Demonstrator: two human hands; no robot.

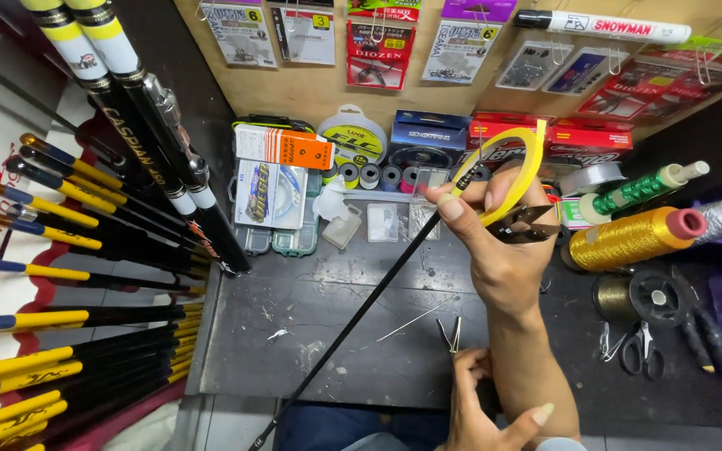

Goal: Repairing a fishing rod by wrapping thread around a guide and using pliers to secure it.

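My right hand (503, 259) is raised over the dark worktop (311, 317). Its thumb and fingers pinch the tip of a thin black rod (361, 309), which slants down to the lower left. The same hand carries a ring of yellow tape (528, 167) and small dark snips (530, 224). My left hand (474, 401) sits low at the bottom edge, partly out of frame. Its fingertips hold a small metal wire piece (453, 334) upright, just left of my right forearm.
A rack of black and yellow rods (85, 250) fills the left. Plastic tackle boxes (277, 200) and line spools stand at the back. Gold (637, 238) and green (645, 190) thread spools and scissors (641, 347) lie right. Hook packets (378, 42) hang on the wooden board.
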